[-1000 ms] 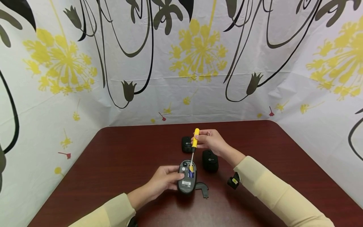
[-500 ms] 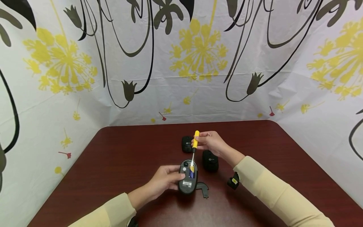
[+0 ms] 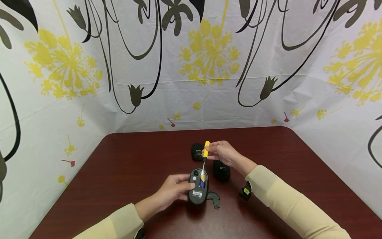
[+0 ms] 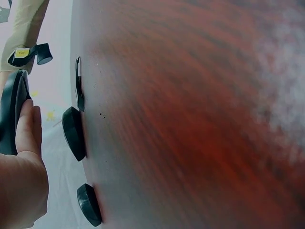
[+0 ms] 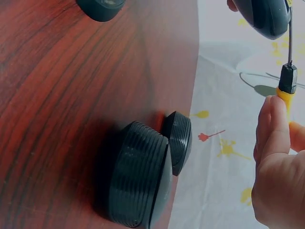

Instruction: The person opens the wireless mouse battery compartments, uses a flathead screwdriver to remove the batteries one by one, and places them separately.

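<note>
My left hand [image 3: 169,191] grips a black computer mouse [image 3: 197,196] by its left side, underside facing up and held above the table. Its battery compartment is uncovered, and a blue-and-yellow battery [image 3: 202,182] lies inside. Between thumb and fingers, my right hand [image 3: 223,152] pinches the yellow handle of a screwdriver [image 3: 206,149]. The screwdriver's tip meets the upper end of the battery; the exact contact is too small to tell. In the right wrist view the shaft runs up to the mouse [image 5: 267,16]. A dark curved battery cover [image 3: 215,199] lies on the table just right of the mouse.
Two more black mice rest on the dark red wooden table [image 3: 134,159]: a smaller mouse [image 3: 196,152] behind, and a larger mouse [image 3: 221,171] under the right hand. A patterned white cloth [image 3: 191,113] hangs behind the table. A wrist camera [image 3: 245,191] sits below the right sleeve.
My right hand and the screwdriver have moved slightly down toward the mouse. The mouse has shifted a little to the right in my left hand. The other mice have stayed put.
</note>
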`<state>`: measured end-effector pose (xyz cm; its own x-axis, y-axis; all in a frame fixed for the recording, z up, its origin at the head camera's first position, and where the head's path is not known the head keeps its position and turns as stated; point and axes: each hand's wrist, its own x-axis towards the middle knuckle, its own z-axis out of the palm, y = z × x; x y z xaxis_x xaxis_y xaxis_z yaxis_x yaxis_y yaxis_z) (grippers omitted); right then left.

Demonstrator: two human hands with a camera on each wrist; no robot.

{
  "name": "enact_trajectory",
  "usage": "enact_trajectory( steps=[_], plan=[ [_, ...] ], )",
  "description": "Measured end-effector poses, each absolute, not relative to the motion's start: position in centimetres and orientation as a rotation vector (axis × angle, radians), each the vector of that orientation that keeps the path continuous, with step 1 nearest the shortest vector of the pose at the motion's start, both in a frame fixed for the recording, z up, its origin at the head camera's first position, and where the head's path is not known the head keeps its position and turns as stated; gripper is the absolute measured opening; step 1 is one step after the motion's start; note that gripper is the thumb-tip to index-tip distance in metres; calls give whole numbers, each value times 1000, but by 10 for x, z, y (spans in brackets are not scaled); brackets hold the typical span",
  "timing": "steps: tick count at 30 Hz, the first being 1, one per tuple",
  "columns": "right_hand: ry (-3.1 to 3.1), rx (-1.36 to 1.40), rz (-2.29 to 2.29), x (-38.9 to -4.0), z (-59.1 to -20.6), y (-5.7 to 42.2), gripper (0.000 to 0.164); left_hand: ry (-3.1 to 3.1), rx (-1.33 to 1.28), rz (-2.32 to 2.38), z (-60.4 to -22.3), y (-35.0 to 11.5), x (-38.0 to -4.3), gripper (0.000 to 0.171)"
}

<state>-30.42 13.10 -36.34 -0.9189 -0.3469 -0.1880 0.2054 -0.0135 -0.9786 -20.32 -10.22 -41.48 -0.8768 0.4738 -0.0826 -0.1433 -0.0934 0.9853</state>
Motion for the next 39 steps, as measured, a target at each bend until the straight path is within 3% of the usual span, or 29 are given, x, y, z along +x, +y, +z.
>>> enact_trajectory(
  steps=[24,39],
  plan=[
    [1838,-113,-1994,-304,-372,133,43,1743,352,2008,-413,-103,-203,53],
    [1768,-216,-2112,-301,-350,145,42,1726,324,2040,-411,-102,-204,53]
  ],
)
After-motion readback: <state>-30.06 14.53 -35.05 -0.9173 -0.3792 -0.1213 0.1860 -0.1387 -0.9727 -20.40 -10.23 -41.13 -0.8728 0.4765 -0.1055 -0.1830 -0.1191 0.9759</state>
